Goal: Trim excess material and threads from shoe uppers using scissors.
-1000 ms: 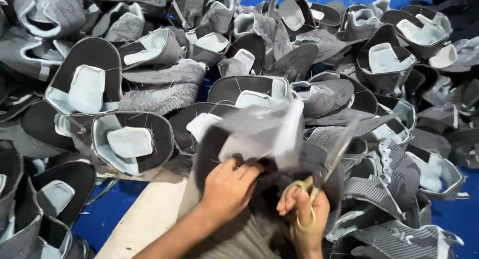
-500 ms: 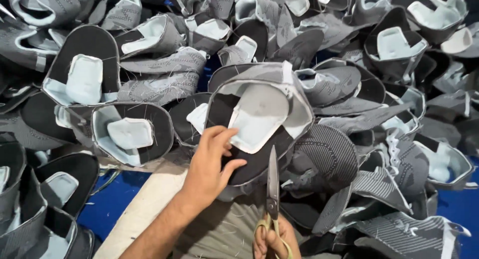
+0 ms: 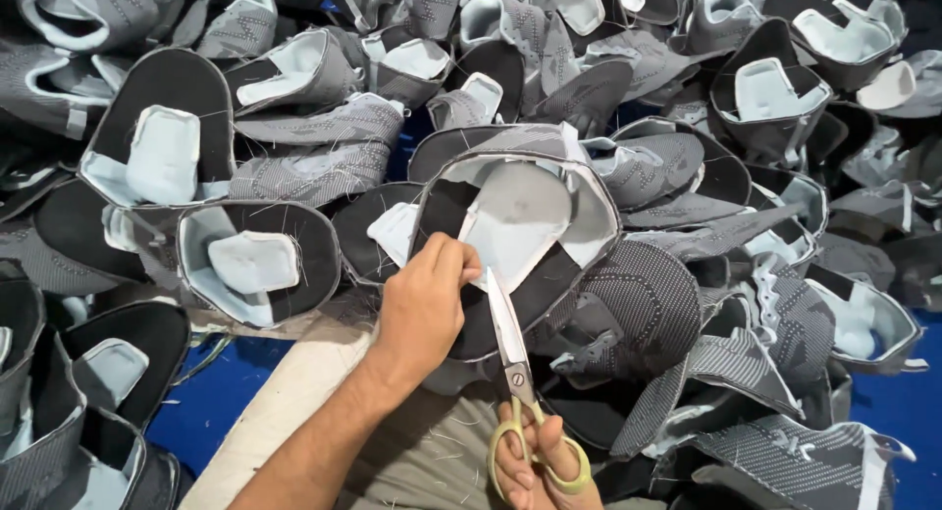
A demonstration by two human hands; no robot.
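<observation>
Scissors [image 3: 510, 358] now probably against shoe upper [image 3: 515, 240].

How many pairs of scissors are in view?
1. The scissors are at bottom centre, held by the right hand, blades pointing up at the shoe upper the left hand grips. Others may lie hidden under the pile.

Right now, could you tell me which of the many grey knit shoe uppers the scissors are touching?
The grey-and-black upper at centre, pale lining facing up: the left hand pinches its edge, and the yellow-handled scissors in the right hand meet it.
</observation>
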